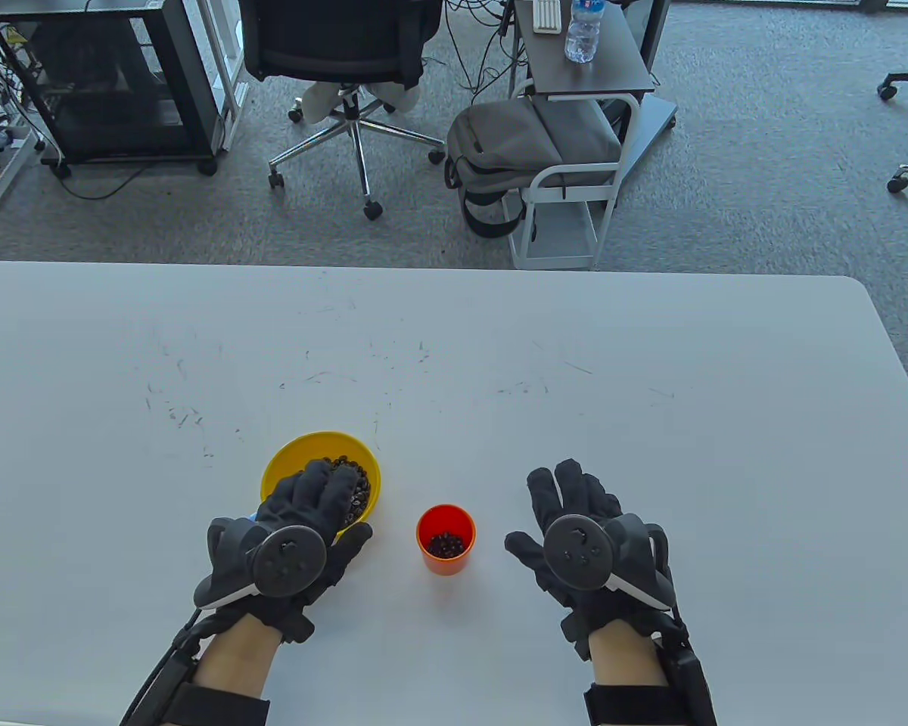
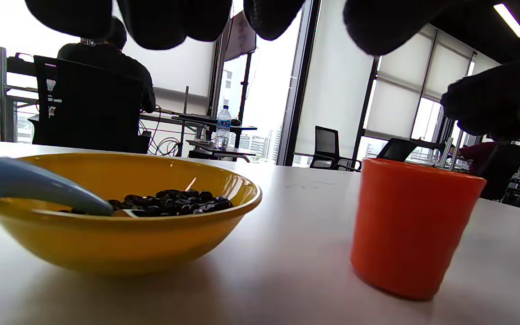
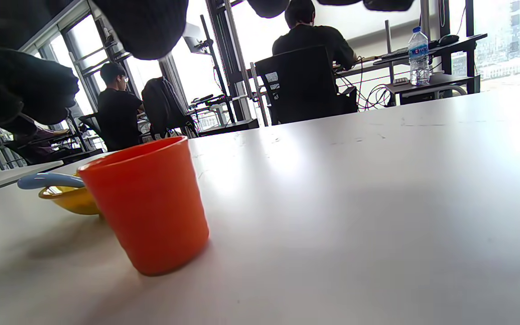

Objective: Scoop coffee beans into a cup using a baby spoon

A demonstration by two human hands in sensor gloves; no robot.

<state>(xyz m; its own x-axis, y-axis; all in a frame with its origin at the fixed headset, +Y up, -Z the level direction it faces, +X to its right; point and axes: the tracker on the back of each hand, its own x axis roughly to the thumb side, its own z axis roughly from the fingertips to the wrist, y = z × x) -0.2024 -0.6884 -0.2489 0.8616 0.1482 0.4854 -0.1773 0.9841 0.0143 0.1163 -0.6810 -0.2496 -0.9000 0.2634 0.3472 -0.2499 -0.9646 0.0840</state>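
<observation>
A yellow bowl (image 1: 287,460) of coffee beans (image 1: 357,484) sits on the white table. A light-blue baby spoon (image 2: 30,183) lies in it, its handle over the left rim and its tip among the beans. My left hand (image 1: 325,495) hovers over the near side of the bowl with fingers spread. In the left wrist view its fingers (image 2: 165,22) hang above the spoon without touching it. An orange cup (image 1: 445,560) with some beans in it stands right of the bowl. My right hand (image 1: 556,503) is open and empty, palm down, right of the cup. The right wrist view shows the cup (image 3: 147,207), the bowl (image 3: 68,201) and the spoon handle (image 3: 48,180).
The table's far edge (image 1: 454,268) has an office chair (image 1: 348,91), a black cabinet (image 1: 113,83) and a small side table (image 1: 586,68) with a water bottle behind it. The table's right edge (image 1: 904,378) curves toward me.
</observation>
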